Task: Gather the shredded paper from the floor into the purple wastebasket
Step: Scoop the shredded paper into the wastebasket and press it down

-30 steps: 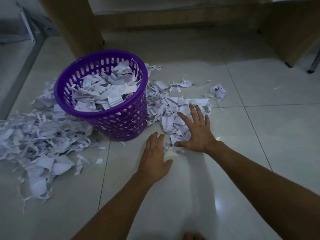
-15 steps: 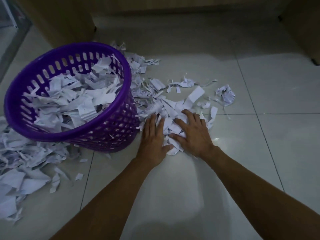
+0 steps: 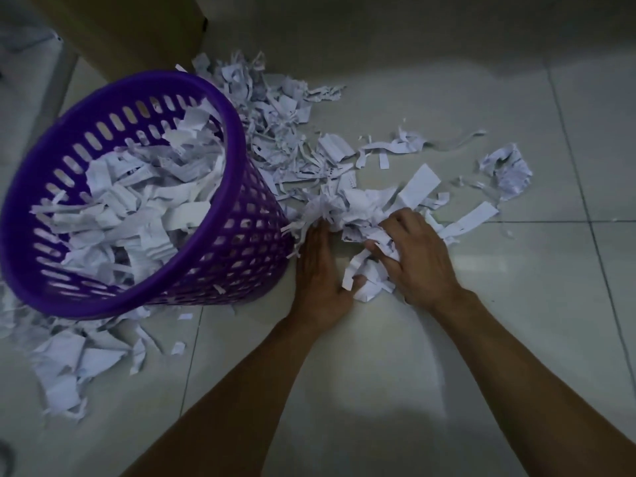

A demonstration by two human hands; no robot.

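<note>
The purple wastebasket stands on the floor at the left, over half full of white paper shreds. A pile of shredded paper lies just right of it. My left hand lies flat on the floor with straight fingers against the pile's left side. My right hand curls its fingers round a clump of shreds between the two hands. More shredded paper stretches behind the basket, and another heap lies at the front left.
A crumpled paper wad and loose strips lie on the pale tiles to the right. A wooden furniture panel stands behind the basket. The floor in front and at the right is bare tile.
Both hands have drawn closer together, bunching the shreds between them. My right hand's fingers went from flat on the pile to curled round a clump. The view has moved nearer.
</note>
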